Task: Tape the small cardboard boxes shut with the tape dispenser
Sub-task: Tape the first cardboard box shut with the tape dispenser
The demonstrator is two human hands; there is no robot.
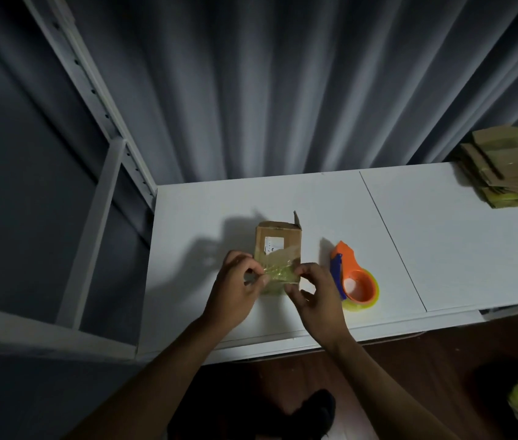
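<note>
Cardboard box [278, 249] lies on the white table [441, 242], its near end between both hands. Left hand [235, 293] and right hand [316, 295] pinch yellowish tape [280, 274] across it. Its white label [274, 243] is probably printed, but unreadable. Tape dispenser [354, 279] rests at 3 o'clock.
</note>
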